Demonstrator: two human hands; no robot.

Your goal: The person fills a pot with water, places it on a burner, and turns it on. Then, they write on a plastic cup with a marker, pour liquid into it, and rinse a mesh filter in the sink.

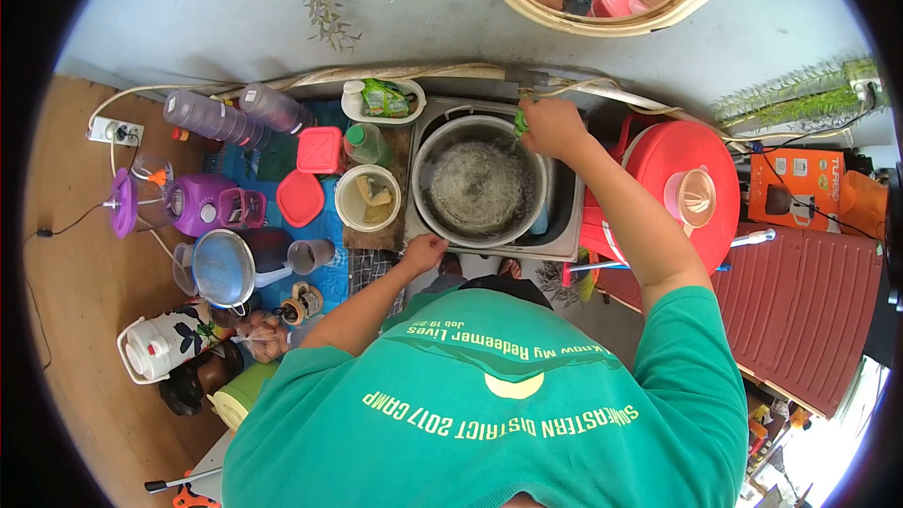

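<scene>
Counter point(376, 268) carries purple blender point(202, 204), bottles point(235, 113), strainer point(224, 268).
</scene>
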